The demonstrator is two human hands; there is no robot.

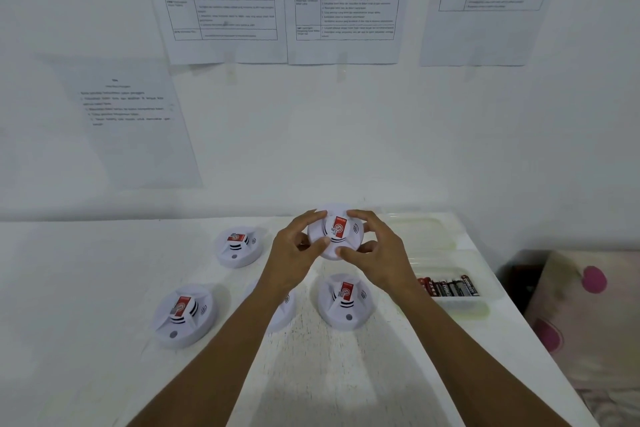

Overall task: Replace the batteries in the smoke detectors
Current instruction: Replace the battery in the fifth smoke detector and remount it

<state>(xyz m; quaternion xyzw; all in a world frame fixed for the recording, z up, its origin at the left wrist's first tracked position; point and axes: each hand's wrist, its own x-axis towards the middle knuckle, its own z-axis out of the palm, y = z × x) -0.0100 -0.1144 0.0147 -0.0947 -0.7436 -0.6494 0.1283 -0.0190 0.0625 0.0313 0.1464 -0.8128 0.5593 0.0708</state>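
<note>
A round white smoke detector (335,230) with a red label is lifted above the back of the white table (86,288). My left hand (298,248) grips its left rim and my right hand (372,246) grips its right rim, fingers curled round the edge. Other white detectors lie on the table: one at the back left (238,246), one at the front left (185,314), one in the middle (344,302), and one (285,312) mostly hidden under my left forearm. Several red and black batteries (448,286) lie in a clear tray (457,305) at the right.
Printed sheets (343,0) are taped to the white wall behind the table. The table's right edge runs diagonally; beyond it lies a cushion with pink spots (585,315). A second clear tray compartment (426,239) sits behind the batteries.
</note>
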